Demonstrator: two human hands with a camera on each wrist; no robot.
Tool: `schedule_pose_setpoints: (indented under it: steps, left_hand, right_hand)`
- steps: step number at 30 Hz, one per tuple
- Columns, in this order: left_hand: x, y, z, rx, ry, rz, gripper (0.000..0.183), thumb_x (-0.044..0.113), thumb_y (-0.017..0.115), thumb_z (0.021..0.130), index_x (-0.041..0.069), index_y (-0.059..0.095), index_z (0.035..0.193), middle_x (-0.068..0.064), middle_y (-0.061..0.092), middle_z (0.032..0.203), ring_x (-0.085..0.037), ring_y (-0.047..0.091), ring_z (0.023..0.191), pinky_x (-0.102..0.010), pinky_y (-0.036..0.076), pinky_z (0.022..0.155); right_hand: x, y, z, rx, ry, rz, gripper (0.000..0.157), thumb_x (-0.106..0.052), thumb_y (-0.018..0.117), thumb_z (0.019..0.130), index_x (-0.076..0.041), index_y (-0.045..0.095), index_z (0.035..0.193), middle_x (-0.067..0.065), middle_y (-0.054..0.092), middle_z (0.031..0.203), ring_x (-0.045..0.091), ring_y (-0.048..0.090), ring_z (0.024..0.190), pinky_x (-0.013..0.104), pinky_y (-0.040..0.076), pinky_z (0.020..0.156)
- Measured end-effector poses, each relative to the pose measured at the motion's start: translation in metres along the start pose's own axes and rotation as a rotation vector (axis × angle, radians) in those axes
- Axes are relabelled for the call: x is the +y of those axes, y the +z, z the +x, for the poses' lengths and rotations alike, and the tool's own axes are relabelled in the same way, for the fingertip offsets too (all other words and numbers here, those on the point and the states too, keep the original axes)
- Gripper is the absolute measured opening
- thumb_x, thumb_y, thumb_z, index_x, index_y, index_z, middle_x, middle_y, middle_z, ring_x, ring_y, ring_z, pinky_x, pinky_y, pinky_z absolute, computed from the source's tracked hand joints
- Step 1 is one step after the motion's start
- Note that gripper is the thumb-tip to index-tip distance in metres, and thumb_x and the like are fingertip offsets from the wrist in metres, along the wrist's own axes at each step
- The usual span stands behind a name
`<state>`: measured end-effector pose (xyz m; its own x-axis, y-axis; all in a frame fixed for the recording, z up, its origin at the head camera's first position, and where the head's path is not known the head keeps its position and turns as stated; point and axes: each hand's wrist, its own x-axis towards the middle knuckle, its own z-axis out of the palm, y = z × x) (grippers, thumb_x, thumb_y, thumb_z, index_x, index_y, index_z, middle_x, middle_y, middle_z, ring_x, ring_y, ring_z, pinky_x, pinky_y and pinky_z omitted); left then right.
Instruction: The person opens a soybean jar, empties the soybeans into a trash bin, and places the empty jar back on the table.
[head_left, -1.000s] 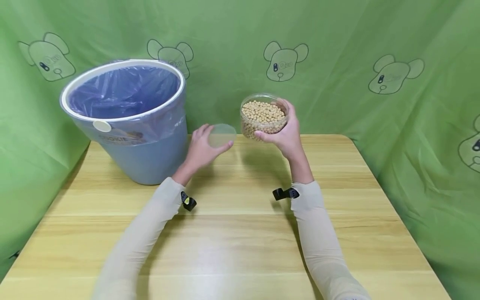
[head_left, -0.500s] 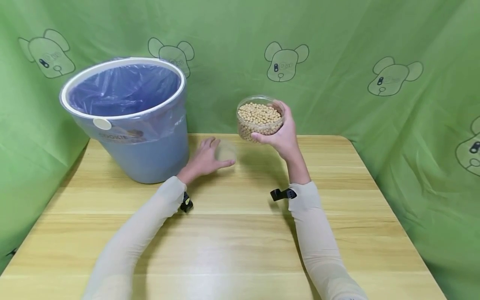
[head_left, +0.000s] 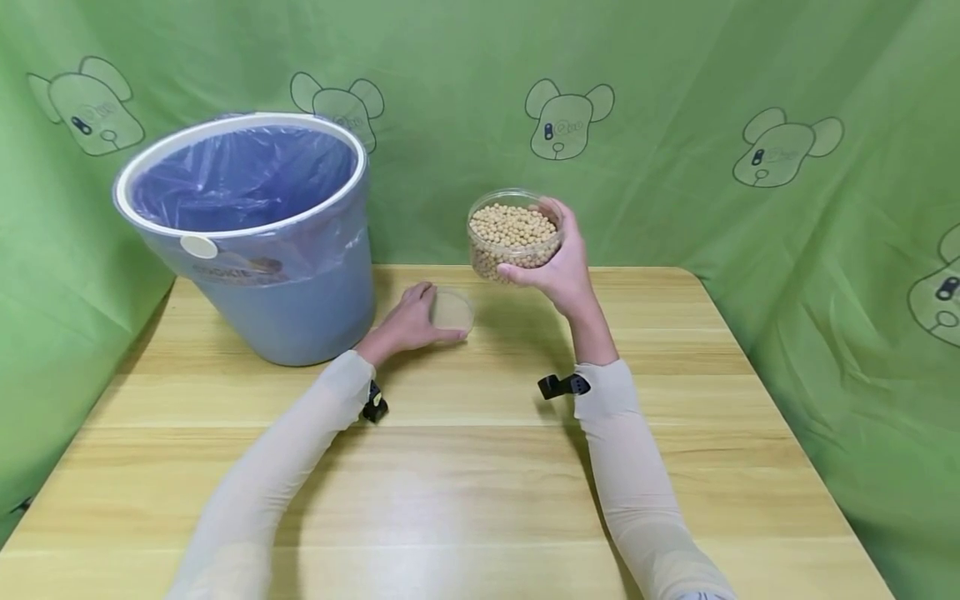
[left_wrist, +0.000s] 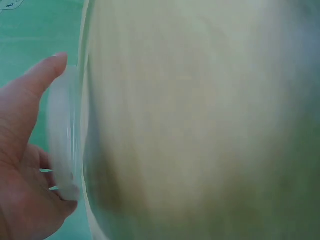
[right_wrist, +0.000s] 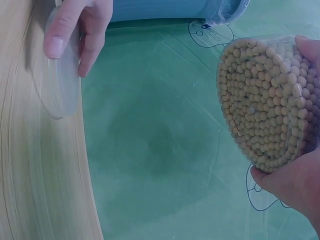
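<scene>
A round translucent lid (head_left: 453, 311) is at the tabletop beside the bin. My left hand (head_left: 411, 321) holds it by the edge, thumb on the near side and fingers on the far side. In the left wrist view the lid (left_wrist: 64, 135) lies almost flat along the table surface; I cannot tell whether all of it touches. My right hand (head_left: 564, 267) grips a clear round tub (head_left: 514, 237) full of pale yellow beans, raised above the back of the table. The tub has no lid on it. From below, the right wrist view shows beans (right_wrist: 265, 100) through its bottom.
A blue bin (head_left: 300, 308) with a white rim and a bluish plastic liner stands on the left of the wooden table (head_left: 480, 467), close to my left hand. Green cloth (head_left: 450, 100) printed with bear heads hangs behind and at both sides.
My left hand has lowered the lid from the air down to the tabletop. The tub in my right hand has shifted slightly left and stays raised.
</scene>
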<state>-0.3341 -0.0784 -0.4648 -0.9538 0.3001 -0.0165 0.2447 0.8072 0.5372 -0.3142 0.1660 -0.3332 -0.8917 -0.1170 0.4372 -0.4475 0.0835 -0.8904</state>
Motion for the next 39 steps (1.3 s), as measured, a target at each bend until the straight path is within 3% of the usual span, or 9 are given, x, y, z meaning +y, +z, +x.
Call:
schedule_pose_setpoints:
  steps: [10,23,29,34,39]
  left_hand:
    - [0.002,-0.001,-0.002,-0.072,0.002,0.043,0.119,0.064,0.077,0.079,-0.002,0.02,0.16,-0.026,0.013,0.168,-0.04,0.014,0.157,-0.05,0.017,0.127]
    - [0.006,-0.001,-0.001,-0.089,-0.013,0.052,0.116,0.064,0.075,0.081,0.0,0.019,0.161,-0.026,0.011,0.169,-0.041,0.012,0.157,-0.052,0.015,0.127]
    - [0.009,0.0,0.0,-0.08,-0.011,0.051,0.115,0.066,0.073,0.082,0.002,0.019,0.161,-0.027,0.009,0.168,-0.042,0.008,0.158,-0.053,0.011,0.128]
    - [0.017,-0.006,0.001,0.014,0.026,0.021,0.099,0.061,0.064,0.092,0.003,0.023,0.161,-0.027,0.011,0.168,-0.043,0.007,0.158,-0.056,0.009,0.128]
    - [0.04,-0.031,-0.006,0.242,0.117,-0.04,0.078,0.045,0.064,0.098,0.003,0.035,0.156,-0.023,0.025,0.166,-0.041,0.02,0.156,-0.055,0.016,0.127]
  right_hand:
    - [0.029,-0.003,0.009,-0.006,-0.034,-0.008,0.109,0.005,0.091,0.057,-0.005,0.036,0.151,0.018,0.048,0.149,0.023,0.047,0.136,0.036,0.036,0.121]
    - [0.029,-0.003,0.008,-0.022,-0.035,-0.016,0.11,0.003,0.093,0.057,-0.007,0.036,0.151,0.019,0.046,0.151,0.023,0.047,0.136,0.037,0.036,0.12]
    - [0.018,0.0,0.005,-0.035,-0.017,-0.016,0.111,0.006,0.09,0.057,0.0,0.032,0.152,0.024,0.044,0.152,0.029,0.045,0.138,0.04,0.034,0.122]
    - [-0.001,0.003,-0.002,-0.035,-0.019,-0.014,0.107,0.006,0.089,0.058,0.004,0.034,0.15,0.027,0.045,0.149,0.031,0.045,0.137,0.039,0.035,0.121]
    - [0.006,0.0,0.0,-0.038,-0.029,0.004,0.106,0.009,0.088,0.058,0.003,0.034,0.15,0.027,0.044,0.149,0.03,0.046,0.136,0.04,0.036,0.121]
